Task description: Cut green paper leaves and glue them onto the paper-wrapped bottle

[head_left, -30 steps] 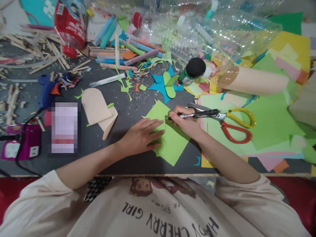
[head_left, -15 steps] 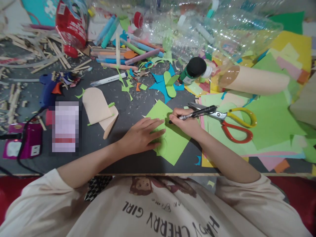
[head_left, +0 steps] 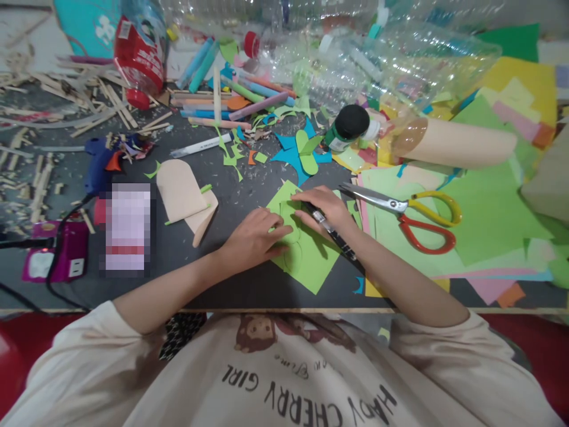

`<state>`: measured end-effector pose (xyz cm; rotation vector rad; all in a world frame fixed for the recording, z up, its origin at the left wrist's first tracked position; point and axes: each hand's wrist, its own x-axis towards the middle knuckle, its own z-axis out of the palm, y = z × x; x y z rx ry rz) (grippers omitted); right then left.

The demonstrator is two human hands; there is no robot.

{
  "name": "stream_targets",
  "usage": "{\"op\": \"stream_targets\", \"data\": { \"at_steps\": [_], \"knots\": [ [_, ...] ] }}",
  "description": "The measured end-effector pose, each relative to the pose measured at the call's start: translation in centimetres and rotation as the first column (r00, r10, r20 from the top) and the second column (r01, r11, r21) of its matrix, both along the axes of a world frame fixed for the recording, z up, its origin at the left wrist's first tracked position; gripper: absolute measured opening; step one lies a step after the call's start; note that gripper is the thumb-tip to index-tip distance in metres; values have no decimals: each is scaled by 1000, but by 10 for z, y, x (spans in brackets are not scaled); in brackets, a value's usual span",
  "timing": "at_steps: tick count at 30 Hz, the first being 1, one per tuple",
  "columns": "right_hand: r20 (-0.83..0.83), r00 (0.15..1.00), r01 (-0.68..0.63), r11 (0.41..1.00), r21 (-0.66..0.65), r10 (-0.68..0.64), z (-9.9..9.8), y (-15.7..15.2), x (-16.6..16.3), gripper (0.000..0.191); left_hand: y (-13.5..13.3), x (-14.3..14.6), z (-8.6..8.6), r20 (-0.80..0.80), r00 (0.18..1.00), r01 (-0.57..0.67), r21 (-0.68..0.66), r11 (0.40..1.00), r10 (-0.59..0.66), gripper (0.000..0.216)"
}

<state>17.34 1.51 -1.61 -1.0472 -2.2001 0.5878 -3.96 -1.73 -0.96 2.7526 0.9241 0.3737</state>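
Note:
A light green sheet of paper (head_left: 316, 267) lies at a slant near the table's front edge, with curved pencil-like outlines drawn on it. My left hand (head_left: 255, 237) rests on the sheet's left side, its fingers bent and slightly apart. Over the upper right part is my right hand (head_left: 326, 207), holding a black pen (head_left: 329, 228) that slants back along the palm. Its fingertips touch the paper near the top outline; whether they also hold a small piece there I cannot tell. Right of this hand, scissors (head_left: 400, 207) with yellow and red handles lie open on stacked paper.
Beyond the sheet sit a blue cutout (head_left: 287, 151) with green petals and a dark green jar (head_left: 347, 127). Beige paper pieces (head_left: 180, 190), a blue glue gun (head_left: 98, 166) and a purple box (head_left: 56, 252) lie left. Plastic bottles (head_left: 293, 56), markers and sticks crowd the back.
The pen has swung from pointing its tip at the paper to lying back in my right hand. That hand's fingers moved left and up; my left fingers have bent and drawn back slightly.

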Motion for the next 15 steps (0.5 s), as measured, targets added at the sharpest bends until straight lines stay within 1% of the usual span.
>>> {"op": "stream_targets", "data": {
  "at_steps": [2,4,6,9,11,12,13,15],
  "knots": [
    [-38,999,-30,999,-30,29,2,1,1,14,0,0,0,5,1000,-19,-23,1000,19,23],
    [-102,995,-12,995,-101,2,5,0,2,12,1,0,0,20,999,-38,-52,998,40,27],
    [-168,984,31,979,-204,-66,8,-2,3,10,2,0,1,49,996,-64,-113,991,70,34],
    [-305,931,72,921,-383,-200,10,-3,3,12,5,-1,2,124,981,-113,-278,954,152,42],
    [-414,865,60,877,-477,-284,9,-2,4,19,5,0,4,196,955,-124,-417,901,222,42],
    [-459,830,49,860,-508,-318,9,-1,4,22,5,1,5,239,934,-120,-492,862,267,44],
    [-492,800,40,848,-528,-343,9,1,5,26,5,2,7,276,905,-116,-569,814,322,50],
    [-529,761,30,834,-551,-377,9,3,5,31,5,6,12,307,843,-102,-716,691,442,63]
  ]
}}
